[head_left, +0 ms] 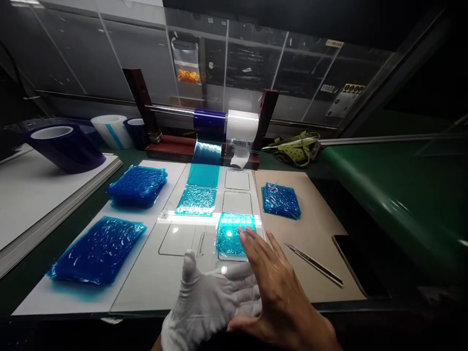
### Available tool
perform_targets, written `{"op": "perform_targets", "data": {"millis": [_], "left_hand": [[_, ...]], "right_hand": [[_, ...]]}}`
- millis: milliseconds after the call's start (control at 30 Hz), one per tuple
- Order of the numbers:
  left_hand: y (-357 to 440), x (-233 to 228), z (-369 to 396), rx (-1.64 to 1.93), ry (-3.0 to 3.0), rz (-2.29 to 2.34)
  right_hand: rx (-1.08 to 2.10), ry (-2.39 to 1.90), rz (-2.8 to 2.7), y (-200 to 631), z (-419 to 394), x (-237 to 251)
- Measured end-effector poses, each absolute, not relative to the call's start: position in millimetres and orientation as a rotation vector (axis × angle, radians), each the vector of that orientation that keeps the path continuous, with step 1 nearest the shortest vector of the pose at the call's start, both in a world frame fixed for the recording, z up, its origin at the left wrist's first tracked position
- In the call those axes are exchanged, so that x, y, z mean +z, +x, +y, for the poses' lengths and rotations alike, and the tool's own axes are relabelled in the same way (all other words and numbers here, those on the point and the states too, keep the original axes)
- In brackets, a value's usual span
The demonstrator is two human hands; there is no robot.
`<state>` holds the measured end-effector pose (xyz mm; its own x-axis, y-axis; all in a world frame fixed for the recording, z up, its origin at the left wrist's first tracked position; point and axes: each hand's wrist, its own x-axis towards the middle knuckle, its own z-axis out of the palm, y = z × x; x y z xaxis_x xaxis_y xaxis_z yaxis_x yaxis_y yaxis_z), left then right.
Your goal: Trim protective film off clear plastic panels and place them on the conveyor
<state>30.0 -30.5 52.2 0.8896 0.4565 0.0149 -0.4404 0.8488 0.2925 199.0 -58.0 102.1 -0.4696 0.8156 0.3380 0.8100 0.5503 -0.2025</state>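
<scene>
My left hand wears a white glove, its palm turned up and its thumb raised. Its fingertips disappear behind my bare right hand, whose fingers stretch forward, slightly apart. Nothing shows in either hand. My right fingertips overlap the edge of a light-blue film piece lying on the clear board with marked outlines; whether they touch it I cannot tell. Farther back, a blue film strip runs down from the blue film roll, ending in a crinkled piece.
Blue film stacks lie at left, with another film stack at right. A thin craft knife and a phone lie on the right. A white tape roll shares the rod. Behind it stands a green pouch.
</scene>
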Motion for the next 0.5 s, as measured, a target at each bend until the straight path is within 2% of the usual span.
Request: {"op": "perform_targets", "data": {"millis": [267,500], "left_hand": [[33.1,43.4,-11.1,0.494,0.275,0.037],[11.1,11.8,-5.1,0.584,0.249,0.140]], "right_hand": [[0.059,-1.352,-2.403,191.9,-36.3,100.5],[-0.167,-1.569,-2.323,227.6,28.9,86.7]]}}
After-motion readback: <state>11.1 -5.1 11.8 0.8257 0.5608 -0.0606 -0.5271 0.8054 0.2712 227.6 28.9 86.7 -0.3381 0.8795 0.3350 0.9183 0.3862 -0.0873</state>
